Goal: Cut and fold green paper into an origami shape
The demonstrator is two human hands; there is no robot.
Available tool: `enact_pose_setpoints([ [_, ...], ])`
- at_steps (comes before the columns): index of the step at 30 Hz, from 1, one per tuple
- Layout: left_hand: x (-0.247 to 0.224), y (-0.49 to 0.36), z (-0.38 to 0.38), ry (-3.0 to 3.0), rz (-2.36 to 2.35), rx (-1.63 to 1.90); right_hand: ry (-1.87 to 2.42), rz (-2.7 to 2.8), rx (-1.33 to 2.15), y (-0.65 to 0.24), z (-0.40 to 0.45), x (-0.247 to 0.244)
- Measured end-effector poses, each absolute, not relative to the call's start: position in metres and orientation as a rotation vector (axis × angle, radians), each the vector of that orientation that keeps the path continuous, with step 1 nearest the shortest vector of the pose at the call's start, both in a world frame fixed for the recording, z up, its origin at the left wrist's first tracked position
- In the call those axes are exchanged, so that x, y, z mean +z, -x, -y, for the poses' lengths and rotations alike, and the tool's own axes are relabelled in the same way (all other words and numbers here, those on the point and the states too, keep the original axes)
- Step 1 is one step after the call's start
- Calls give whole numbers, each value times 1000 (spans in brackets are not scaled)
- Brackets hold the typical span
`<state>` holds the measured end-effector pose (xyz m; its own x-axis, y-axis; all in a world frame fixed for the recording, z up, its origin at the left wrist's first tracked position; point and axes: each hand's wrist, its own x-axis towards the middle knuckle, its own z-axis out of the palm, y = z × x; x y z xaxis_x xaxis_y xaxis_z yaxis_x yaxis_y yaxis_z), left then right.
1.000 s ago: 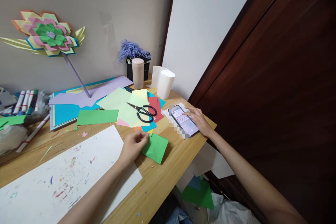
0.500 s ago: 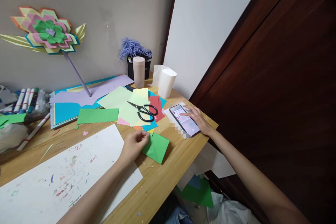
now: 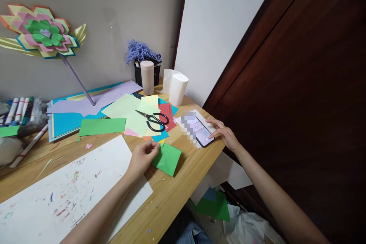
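Observation:
My left hand (image 3: 144,155) is closed in a pinch on the near-left corner of a small green sheet of paper (image 3: 168,160), held just over the table. At the table's right edge lies a smartphone (image 3: 202,132) with its screen lit; part of it is blurred out. My right hand (image 3: 226,134) has its fingers stretched out, one fingertip at the lower part of the phone's screen. Black-handled scissors (image 3: 156,120) rest on pale green paper (image 3: 122,108) beyond my left hand. A longer green strip (image 3: 102,126) lies to their left.
A paper flower (image 3: 44,32) on a purple stem leans at the wall. White paper (image 3: 85,183) with colour marks covers the near left. At the back stand a beige bottle (image 3: 147,78), a white cup (image 3: 178,89) and a black holder (image 3: 156,74) with purple yarn. Markers (image 3: 20,110) lie left.
My right hand has drawn back from the upper screen toward the phone's lower right edge. My left hand keeps its pinch on the green paper. The whole view has shifted slightly.

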<state>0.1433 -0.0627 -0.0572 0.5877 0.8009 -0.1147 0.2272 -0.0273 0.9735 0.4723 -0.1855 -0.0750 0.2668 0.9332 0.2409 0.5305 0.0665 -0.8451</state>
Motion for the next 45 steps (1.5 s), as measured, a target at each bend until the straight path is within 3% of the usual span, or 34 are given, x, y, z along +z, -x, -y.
enact_pose_setpoints([
  [8, -59, -143, 62, -1582, -891, 575, 1658, 1594, 491, -476, 185, -74],
  [19, -58, -144, 62, -1573, -898, 593, 1673, 1038, 259, -468, 187, -88],
  [45, -58, -142, 62, -1590, -900, 573, 1665, 1202, 375, -466, 186, -81],
])
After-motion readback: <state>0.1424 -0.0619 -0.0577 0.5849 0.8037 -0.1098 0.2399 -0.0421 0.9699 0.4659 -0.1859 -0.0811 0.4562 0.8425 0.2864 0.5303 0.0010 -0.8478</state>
